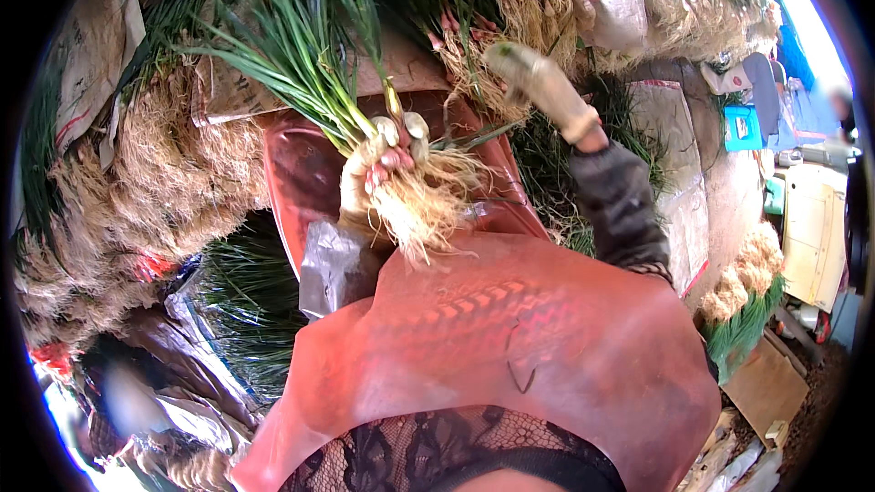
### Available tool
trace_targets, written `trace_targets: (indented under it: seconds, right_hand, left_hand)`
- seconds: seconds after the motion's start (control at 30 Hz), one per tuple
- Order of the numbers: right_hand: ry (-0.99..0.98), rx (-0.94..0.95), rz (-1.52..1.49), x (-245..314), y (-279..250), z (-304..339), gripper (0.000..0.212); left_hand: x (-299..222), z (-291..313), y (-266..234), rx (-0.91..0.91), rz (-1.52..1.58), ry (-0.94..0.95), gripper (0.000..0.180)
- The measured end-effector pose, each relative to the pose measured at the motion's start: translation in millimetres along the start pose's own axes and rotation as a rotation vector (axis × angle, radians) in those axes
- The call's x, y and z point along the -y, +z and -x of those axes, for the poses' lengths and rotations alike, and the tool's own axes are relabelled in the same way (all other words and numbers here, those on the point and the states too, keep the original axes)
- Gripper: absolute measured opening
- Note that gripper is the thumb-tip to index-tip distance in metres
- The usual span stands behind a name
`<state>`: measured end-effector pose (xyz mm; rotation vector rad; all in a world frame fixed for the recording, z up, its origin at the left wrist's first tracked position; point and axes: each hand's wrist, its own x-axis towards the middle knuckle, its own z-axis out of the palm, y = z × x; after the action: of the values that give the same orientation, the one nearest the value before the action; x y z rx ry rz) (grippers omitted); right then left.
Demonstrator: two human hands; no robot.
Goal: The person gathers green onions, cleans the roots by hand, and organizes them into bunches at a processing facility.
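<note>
A worker's left hand (354,180), in a pale glove, grips a bunch of green-leaved onions (342,118) above the lap, its fingers wrapped around the stems near the pink bulbs as the straw-coloured roots hang loose over a red plastic apron (547,328). The right hand (538,87), also gloved and blurred, reaches out near more root-ended bundles (529,23); whether it is closed on anything cannot be told. A reddish plastic sheet (301,159) spreads beneath the held bunch. Woven sacks (673,128) with red edging lie flat at right, serving as sheets with nothing seen inside them, while another sack (87,82) drapes against the heaped roots (164,155) at far left. Beyond the sacks stand a bright blue plastic container (743,130) and a larger cream-coloured box (816,232), their contents too small or hidden to make out. A root-topped bundle (747,310) rests nearer, below the box
</note>
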<state>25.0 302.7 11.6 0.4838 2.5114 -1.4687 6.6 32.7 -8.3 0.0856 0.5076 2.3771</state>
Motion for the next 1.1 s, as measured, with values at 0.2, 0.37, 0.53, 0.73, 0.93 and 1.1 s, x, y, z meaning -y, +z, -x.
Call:
trace_targets:
  seconds: [0.2, 0.37, 0.53, 0.73, 0.93, 1.1]
  right_hand:
    - [-0.173, 0.384, 0.424, 3, 49, 54, 0.044]
    - [0.332, 0.446, 1.256, -136, -42, 87, 0.028]
    - [-0.112, -0.250, 0.860, 8, 6, 25, 0.034]
    - [-0.110, -0.576, 0.796, 34, 38, -109, 0.034]
    - [-0.037, -0.108, -0.076, 67, 32, -16, 0.009]
    - [-0.444, -0.381, 0.240, 17, 57, 4, 0.020]
  left_hand:
    - [5, -12, -16, 0.162, 0.189, -0.052, 0.013]
    - [-16, -8, -57, 0.117, 0.124, 0.125, 0.016]
    - [2, -6, -60, -0.081, 0.089, 0.062, 0.024]
    - [-30, -1, 10, 0.003, 0.098, -0.037, 0.047]
    - [-15, -27, 5, -0.278, 0.008, -0.181, 0.034]
    - [12, -42, -6, -0.112, 0.054, -0.309, 0.024]
